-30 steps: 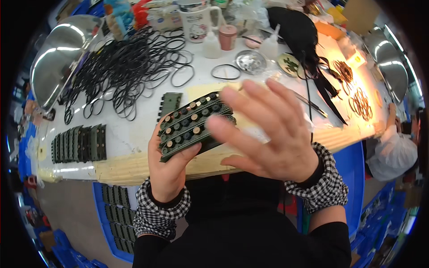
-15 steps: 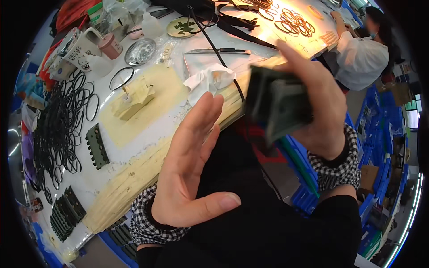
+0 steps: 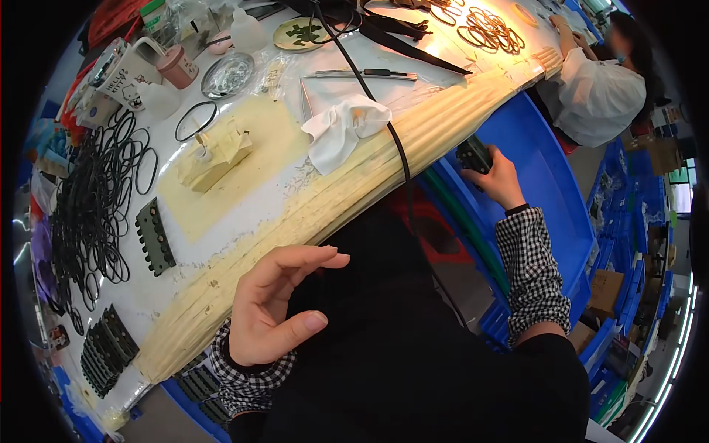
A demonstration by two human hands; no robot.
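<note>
My right hand [image 3: 502, 179] reaches out to the right, fingers closed round a dark green moulded part [image 3: 473, 154]. It holds the part inside a blue plastic bin [image 3: 550, 173] beside the table's padded edge. Whether one piece or several are in the grip, I cannot tell. My left hand [image 3: 267, 306] hovers in front of my body, empty, with thumb and fingers apart and curved. A similar dark green part with a notched edge [image 3: 153, 238] lies on the table, and a row of such parts [image 3: 108, 350] stands near the left corner.
A yellowish padded edge [image 3: 244, 255] runs along the table. On it are a taped block [image 3: 216, 159], a white cloth [image 3: 347, 131], a pen [image 3: 384, 74] and a heap of black rings [image 3: 96, 214]. A black cable [image 3: 369, 96] crosses the edge. Another person [image 3: 602, 88] sits at far right.
My right hand has carried the dark green part away from in front of me, to the right and into the blue bin. My left hand has lowered slightly, its fingers more bent.
</note>
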